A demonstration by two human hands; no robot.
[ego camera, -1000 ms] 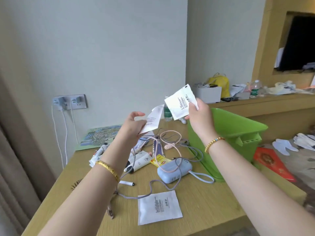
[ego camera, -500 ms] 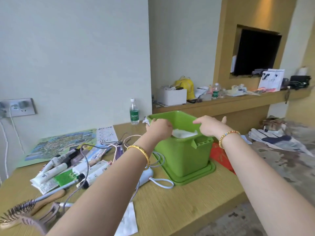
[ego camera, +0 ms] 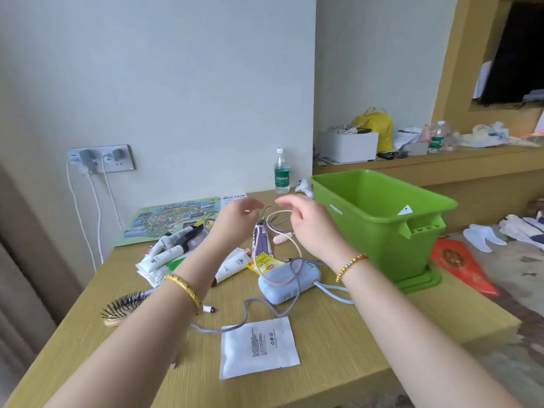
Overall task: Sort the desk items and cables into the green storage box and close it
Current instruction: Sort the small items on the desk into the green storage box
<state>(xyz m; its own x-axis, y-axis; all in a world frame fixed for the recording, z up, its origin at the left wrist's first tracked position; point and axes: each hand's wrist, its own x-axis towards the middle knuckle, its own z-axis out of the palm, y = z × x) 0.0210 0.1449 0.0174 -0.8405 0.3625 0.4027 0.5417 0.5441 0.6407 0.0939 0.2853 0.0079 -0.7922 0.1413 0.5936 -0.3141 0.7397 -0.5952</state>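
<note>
The green storage box (ego camera: 371, 245) stands open on its lid (ego camera: 424, 282) at the desk's right side, and a white sachet corner (ego camera: 405, 210) shows inside it. My left hand (ego camera: 235, 223) and my right hand (ego camera: 309, 228) hover with loose fingers over the cable pile. My right fingertips are close to the loop of a pink cable (ego camera: 279, 214); I cannot see a grip on it. Under the hands lie a blue device (ego camera: 290, 284), a grey cable (ego camera: 265, 307), a yellow packet (ego camera: 265, 262) and several tubes (ego camera: 164, 256). Another white sachet (ego camera: 259, 347) lies near the front edge.
A hairbrush (ego camera: 123, 307) and a pen (ego camera: 207, 309) lie at the left. A map (ego camera: 173, 219) and a water bottle (ego camera: 282, 172) are by the wall. Chargers hang from the wall socket (ego camera: 100, 159). A red envelope (ego camera: 462, 263) lies right of the box.
One second ago each hand held a white sachet. Both hands went over the box, the sachets dropped in, and the hands have come back left over the cables without them.
</note>
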